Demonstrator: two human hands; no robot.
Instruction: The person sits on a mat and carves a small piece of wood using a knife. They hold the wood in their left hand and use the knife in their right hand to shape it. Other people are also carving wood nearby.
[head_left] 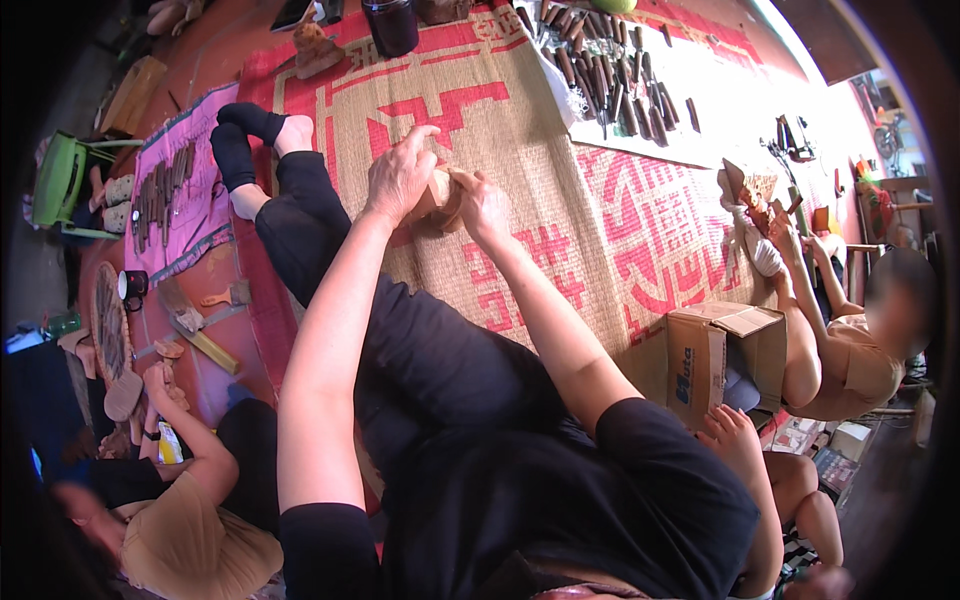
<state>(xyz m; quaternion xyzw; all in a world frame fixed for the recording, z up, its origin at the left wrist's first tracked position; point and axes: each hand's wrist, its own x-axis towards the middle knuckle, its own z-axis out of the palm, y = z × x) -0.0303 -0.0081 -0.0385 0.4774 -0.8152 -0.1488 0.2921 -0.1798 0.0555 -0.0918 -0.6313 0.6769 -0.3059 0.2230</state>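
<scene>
Nearest the camera is the wearer's black shirt, at six o'clock. From the left, a pink cloth bearing slim tools lies at ten o'clock. Toward eleven o'clock, the left hand is curled against a pale wooden piece, one finger stretched toward two o'clock; whether it grips or merely rests there, I cannot tell. The piece sits over the woven mat, at four o'clock from that hand and nine from the right hand, whose bent fingers close on its right edge. Neither hand is clearly nearer; between them they hide its long axis. Farther right, dark-handled tools cover a white sheet at one o'clock.
</scene>
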